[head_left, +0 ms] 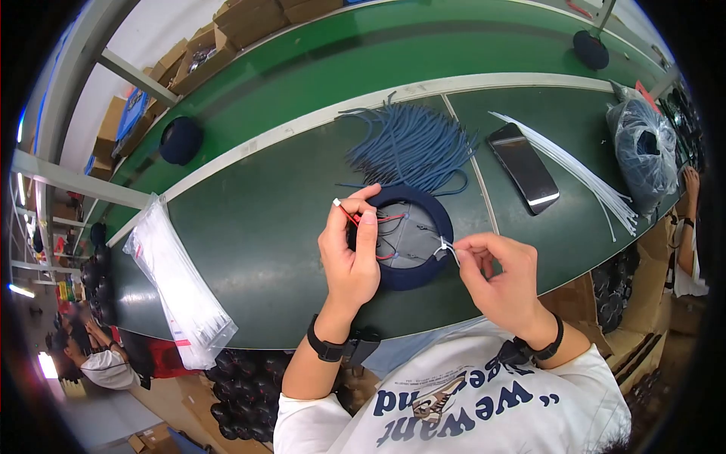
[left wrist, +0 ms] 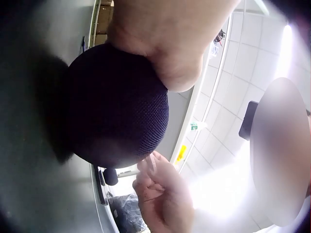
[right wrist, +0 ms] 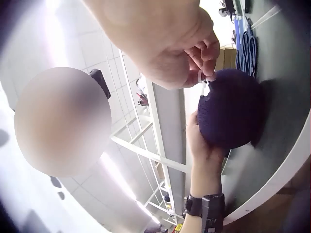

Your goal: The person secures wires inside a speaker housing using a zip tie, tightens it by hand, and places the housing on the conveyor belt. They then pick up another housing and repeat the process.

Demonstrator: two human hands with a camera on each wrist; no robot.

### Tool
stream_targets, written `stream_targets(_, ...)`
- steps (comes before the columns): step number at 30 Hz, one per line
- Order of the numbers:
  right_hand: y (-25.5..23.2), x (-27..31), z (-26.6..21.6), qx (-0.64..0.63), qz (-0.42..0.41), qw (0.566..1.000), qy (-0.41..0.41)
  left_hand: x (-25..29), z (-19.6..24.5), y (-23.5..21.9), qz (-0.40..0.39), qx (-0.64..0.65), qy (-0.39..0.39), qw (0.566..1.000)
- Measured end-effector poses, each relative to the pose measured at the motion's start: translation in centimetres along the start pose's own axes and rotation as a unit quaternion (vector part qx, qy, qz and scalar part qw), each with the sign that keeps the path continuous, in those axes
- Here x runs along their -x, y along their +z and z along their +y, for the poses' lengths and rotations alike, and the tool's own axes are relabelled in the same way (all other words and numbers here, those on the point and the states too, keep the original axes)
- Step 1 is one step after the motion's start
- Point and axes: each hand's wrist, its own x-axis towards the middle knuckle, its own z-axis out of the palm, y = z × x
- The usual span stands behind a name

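A round navy fabric-covered shell [head_left: 445, 216] is tilted with its grey hollow inside facing up toward the head camera. My left hand [head_left: 349, 261] grips its left side, thumb over the rim. Red and black wires [head_left: 392, 219] run across the inside, and a white connector [head_left: 337, 203] sticks out by the left fingers. At the shell's right edge, my right hand [head_left: 503, 278] pinches the tail of a white cable tie [head_left: 445, 244] between thumb and forefinger. Both wrist views show the shell's smooth domed outside, close over the dark green table [head_left: 272, 227].
Blue cords [head_left: 416, 144] lie bundled behind the shell. To the right are a black phone [head_left: 523, 168], loose white cable ties [head_left: 571, 163] and a stuffed plastic bag [head_left: 643, 155]. A bag of cable ties [head_left: 178, 276] lies left. Another navy shell [head_left: 181, 140] sits on the green belt behind.
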Motion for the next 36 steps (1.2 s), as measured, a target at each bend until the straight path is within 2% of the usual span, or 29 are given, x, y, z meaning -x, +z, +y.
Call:
stream_targets(2, 0.6, -0.4, 0.5, 0.013, 0.013, 1.0, -0.005, 0.2, 0.2, 0.1, 0.001, 0.0, -0.006, 1.0)
stream_targets(5, 1.8, -0.8, -0.1, 0.057, 0.079, 0.994, -0.048, 0.4, 0.3, 0.4, 0.004, -0.018, -0.004, 1.0)
stream_targets(8, 2.3, -0.4, -0.1, 0.191, 0.083, 0.971, -0.114, 0.5, 0.0, 0.6, 0.013, -0.028, 0.019, 0.999)
stream_targets(11, 2.5, 0.4, -0.4, 0.21, 0.057, 0.968, -0.122, 0.6, -0.1, 0.7, 0.022, -0.036, 0.029, 0.999)
stream_targets(14, 3.0, 1.1, 0.0, 0.182, 0.059, 0.968, -0.16, 0.6, 0.2, 0.7, 0.023, -0.039, 0.023, 0.999)
stream_targets(20, 2.8, 2.5, -0.2, 0.207, 0.032, 0.963, -0.169, 0.6, 0.3, 0.7, 0.027, -0.037, 0.014, 0.999)
stream_targets(23, 2.9, 2.1, 1.3, 0.101, 0.059, 0.978, -0.172, 0.6, 0.2, 0.7, 0.029, -0.035, 0.027, 0.999)
stream_targets(26, 2.8, 1.6, 3.1, 0.055, 0.083, 0.979, -0.18, 0.6, 0.3, 0.7, 0.023, -0.036, 0.027, 0.999)
stream_targets(29, 2.7, 1.6, 3.8, 0.006, 0.073, 0.983, -0.165, 0.6, 0.5, 0.7, 0.021, -0.033, 0.021, 0.999)
stream_targets(36, 3.8, 2.2, 4.8, 0.074, 0.083, 0.963, -0.246, 0.6, 0.4, 0.7, 0.025, -0.032, 0.014, 0.999)
